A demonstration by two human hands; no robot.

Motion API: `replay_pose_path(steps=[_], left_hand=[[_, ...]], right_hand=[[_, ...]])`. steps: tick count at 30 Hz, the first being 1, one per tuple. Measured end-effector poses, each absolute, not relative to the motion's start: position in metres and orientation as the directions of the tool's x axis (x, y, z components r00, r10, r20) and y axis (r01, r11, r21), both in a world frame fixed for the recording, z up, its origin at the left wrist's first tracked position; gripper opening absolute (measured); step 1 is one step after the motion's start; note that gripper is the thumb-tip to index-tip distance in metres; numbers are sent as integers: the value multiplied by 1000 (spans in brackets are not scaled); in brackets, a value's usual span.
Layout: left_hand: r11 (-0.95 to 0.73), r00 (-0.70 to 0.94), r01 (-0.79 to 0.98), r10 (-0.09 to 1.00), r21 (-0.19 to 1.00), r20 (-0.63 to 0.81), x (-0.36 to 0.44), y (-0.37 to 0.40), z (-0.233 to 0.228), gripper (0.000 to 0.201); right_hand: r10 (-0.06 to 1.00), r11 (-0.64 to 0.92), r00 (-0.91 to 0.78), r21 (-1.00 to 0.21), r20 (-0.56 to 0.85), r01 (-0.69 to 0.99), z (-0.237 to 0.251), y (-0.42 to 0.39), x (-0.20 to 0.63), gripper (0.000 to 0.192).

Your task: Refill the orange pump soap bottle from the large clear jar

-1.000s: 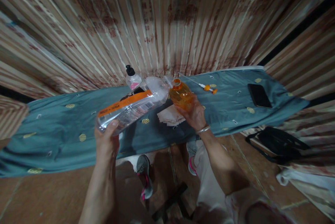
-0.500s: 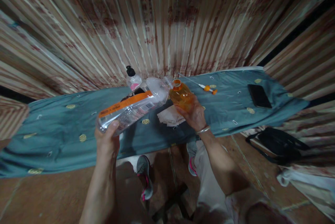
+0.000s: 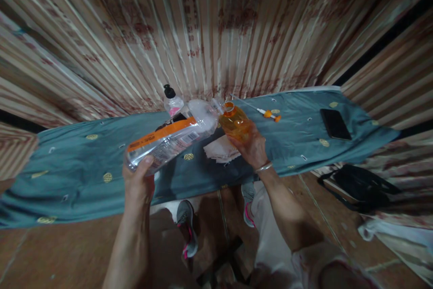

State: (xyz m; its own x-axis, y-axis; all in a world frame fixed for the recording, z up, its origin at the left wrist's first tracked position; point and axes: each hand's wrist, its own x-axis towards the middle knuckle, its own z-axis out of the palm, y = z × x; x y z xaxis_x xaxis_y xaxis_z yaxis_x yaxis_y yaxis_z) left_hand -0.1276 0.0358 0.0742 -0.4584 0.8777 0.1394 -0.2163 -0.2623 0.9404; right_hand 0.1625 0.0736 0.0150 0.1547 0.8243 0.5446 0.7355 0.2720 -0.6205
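My left hand [image 3: 139,176] is closed around the base of a large clear plastic bottle [image 3: 172,138] with an orange and black label. The bottle is tilted, its neck pointing right and up. In my right hand [image 3: 250,147] is a smaller orange see-through bottle [image 3: 235,122], uncapped and leaning left. The two mouths are side by side; whether they touch I cannot tell. Beyond them on the cloth lies a white and orange spray pump [image 3: 269,114] with a thin tube. A crumpled pale cloth or tissue [image 3: 220,149] rests below the orange bottle.
A clear bottle with a black cap [image 3: 172,102] stands behind the large bottle. A dark phone [image 3: 335,123] lies toward the right on the teal patterned tablecloth [image 3: 77,162]. Striped curtains [image 3: 216,32] hang behind the table. On the floor to the right is a black bag [image 3: 360,185].
Almost nothing differs. Both hands keep their hold on the two bottles, with only a very slight shift of the view and of the right hand.
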Motion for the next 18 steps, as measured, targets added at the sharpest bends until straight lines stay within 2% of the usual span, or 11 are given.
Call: replay_pose_path(steps=[18], left_hand=[[-246,-486,-244,868,938,101,-130,35,72,57]], right_hand=[[799,287,135,-570,585,770,7,74,163,67]])
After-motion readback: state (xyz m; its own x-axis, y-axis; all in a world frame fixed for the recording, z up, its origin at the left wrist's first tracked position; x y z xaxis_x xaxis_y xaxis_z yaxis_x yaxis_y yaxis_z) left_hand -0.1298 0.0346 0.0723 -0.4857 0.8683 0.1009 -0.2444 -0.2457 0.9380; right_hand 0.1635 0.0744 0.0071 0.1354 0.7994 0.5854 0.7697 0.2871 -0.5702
